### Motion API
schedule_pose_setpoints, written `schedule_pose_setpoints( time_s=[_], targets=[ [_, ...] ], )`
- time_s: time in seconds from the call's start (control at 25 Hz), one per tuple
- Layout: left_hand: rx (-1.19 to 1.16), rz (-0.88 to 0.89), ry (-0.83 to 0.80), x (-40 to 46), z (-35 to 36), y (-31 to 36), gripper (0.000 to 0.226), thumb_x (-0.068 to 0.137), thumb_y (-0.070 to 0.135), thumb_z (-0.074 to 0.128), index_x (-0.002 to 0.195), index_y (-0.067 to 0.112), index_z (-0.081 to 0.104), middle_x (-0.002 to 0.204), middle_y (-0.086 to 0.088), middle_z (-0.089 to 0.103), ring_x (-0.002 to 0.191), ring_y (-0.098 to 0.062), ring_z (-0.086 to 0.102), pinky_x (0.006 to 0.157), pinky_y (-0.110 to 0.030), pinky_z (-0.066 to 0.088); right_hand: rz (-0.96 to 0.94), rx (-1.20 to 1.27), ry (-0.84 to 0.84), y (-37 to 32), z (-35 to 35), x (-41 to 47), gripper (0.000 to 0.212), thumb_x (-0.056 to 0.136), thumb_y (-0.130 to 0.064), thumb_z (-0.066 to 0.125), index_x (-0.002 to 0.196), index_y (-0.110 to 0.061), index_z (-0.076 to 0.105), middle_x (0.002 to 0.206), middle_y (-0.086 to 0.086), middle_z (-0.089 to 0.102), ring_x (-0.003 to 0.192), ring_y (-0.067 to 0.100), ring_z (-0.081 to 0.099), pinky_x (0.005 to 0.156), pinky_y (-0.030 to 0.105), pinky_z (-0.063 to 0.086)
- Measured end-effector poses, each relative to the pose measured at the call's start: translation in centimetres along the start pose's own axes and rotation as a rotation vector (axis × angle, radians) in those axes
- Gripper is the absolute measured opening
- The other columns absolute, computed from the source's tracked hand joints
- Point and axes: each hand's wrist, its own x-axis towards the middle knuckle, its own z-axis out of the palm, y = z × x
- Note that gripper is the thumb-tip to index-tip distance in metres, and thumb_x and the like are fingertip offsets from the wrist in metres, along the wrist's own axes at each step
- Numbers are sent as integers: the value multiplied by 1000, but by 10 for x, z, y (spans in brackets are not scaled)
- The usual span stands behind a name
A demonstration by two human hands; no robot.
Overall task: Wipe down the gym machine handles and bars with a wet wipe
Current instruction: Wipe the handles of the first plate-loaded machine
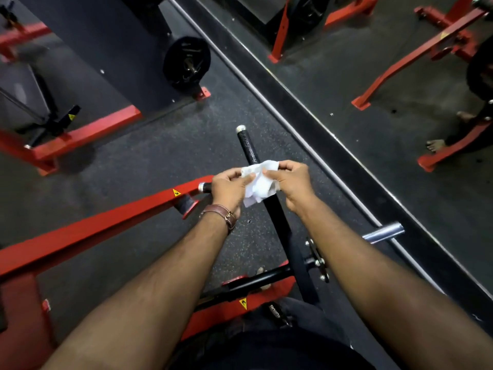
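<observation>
Wet wipe (260,182) | pinched by left hand (229,189) | and right hand (292,182)

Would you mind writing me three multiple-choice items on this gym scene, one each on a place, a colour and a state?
1. Where is the wipe?
A. on the floor
B. held in front of the black bar
C. draped over the red frame

2. What colour is the strap on the left wrist?
A. brown
B. blue
C. white

3. How is the wipe held?
A. by the left hand alone
B. by the right hand alone
C. by both hands

Answers: 1 B, it hangs between the hands, across the bar. 2 A, the leather band is brown. 3 C, fingers of each hand pinch its top edge.
</observation>
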Motion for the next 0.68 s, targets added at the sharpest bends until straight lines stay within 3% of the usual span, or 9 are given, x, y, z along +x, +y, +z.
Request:
schedule_pose_setpoints(
  time_s=[0.12,0.2,0.28,0.4,0.48,0.52,0.6,0.68],
  targets=[
    [-57,-31,55,31,17,-9,13,79,-6,76,80,6,71,94,-26,72,81,-31,68,79,-62,58,-159,-138,32,8,7,21,14,77,-6,79,84,-13,69,84,4,74,80,17,71,70,34,60],
    [-109,-67,62,44,30,-6,10,82,-8,70,84,2,70,79,-19,71,66,-24,66,64,-39,61,-264,-211,-35,12,10,29,15,76,-21,80,87,-19,69,83,-1,73,76,12,68,68,31,56],
    [-140,-80,67,56,39,0,7,88,-3,64,86,0,69,68,-11,67,55,-19,60,49,-22,50,-310,-255,-81,11,11,39,16,76,-24,80,88,-22,70,83,-3,73,76,11,67,66,29,55],
    [-90,12,165,78,35,-11,25,88,26,67,74,6,72,74,-10,68,65,-19,59,62,-32,51,-298,-271,-56,2,15,59,17,74,-9,77,84,-22,73,83,-6,74,74,8,67,64,25,55],
    [24,31,207,87,30,-25,16,83,23,70,70,14,72,79,-9,70,73,-20,61,77,-40,56,-375,-396,52,-4,17,78,23,74,-4,70,85,-23,76,87,-8,72,76,8,65,67,22,52],
    [98,25,179,89,28,-33,6,82,14,73,76,15,72,83,-8,71,77,-20,62,83,-38,57,-451,-490,73,-6,17,87,27,75,-3,66,88,-24,77,90,-6,71,78,8,63,71,20,49],
    [214,9,64,86,31,-43,16,82,5,76,95,9,67,90,-6,67,80,-15,59,77,-24,53,-572,-667,-13,-2,23,100,22,78,-11,68,93,-21,79,93,-2,68,81,8,60,75,18,46],
    [327,84,-6,82,31,-50,26,84,8,74,108,5,64,101,-8,68,85,-14,59,77,-19,48,-596,-755,-168,13,28,103,12,78,-23,75,89,-20,80,91,-3,67,83,10,61,77,21,47]
  ],
)
